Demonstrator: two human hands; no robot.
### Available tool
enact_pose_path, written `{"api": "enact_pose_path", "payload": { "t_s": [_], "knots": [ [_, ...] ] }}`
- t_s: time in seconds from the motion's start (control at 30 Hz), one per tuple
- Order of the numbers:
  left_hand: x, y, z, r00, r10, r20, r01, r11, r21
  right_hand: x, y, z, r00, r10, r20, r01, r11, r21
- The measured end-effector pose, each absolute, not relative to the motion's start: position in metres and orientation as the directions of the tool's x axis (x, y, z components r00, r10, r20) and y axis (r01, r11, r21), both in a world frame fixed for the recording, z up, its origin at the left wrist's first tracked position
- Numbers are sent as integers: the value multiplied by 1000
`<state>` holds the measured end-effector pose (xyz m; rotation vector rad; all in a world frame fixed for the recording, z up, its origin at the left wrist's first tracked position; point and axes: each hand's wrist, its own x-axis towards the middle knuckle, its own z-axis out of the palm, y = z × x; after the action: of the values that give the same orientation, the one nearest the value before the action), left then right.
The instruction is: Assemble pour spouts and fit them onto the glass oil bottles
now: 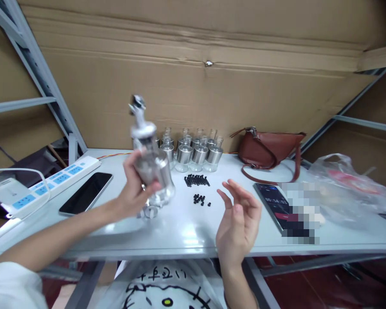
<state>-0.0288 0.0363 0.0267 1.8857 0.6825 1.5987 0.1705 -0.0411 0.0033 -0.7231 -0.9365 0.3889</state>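
Observation:
My left hand (137, 189) is wrapped round a glass bottle with a metal band (156, 171), tilted above the table and blurred by motion. At its neck are a pale collar and a dark-tipped spout (137, 105). My right hand (239, 219) is raised near the table's front edge, fingers apart, holding nothing. Between the hands lie a pile of black thin parts (197, 180) and several small black caps (199, 199). Several similar bottles (199, 154) stand upright behind them. Small clear or metallic pieces (150, 211) lie below the held bottle, partly hidden.
On the white table (186, 231), a black phone (86, 194) and a power strip (56, 182) lie left. To the right are a brown bag (270, 148), a lit phone (278, 208) and a clear plastic bag (350, 189). Cardboard (180, 94) stands behind.

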Motion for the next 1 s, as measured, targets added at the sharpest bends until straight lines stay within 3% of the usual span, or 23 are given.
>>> {"api": "enact_pose_path", "payload": {
  "t_s": [0.13,0.27,0.57,1.0],
  "knots": [
    [-56,102,44,-60,589,806,386,-731,563,172,-37,-19,589,571,572,131,631,-765],
    [-80,152,27,-100,652,752,512,-614,601,172,-38,-32,537,570,622,242,602,-761],
    [-97,184,-30,-95,839,537,533,-413,739,173,-37,-35,503,604,618,262,575,-775],
    [-104,182,-21,-135,773,620,580,-445,682,177,-37,-38,427,722,544,205,509,-836]
  ]
}}
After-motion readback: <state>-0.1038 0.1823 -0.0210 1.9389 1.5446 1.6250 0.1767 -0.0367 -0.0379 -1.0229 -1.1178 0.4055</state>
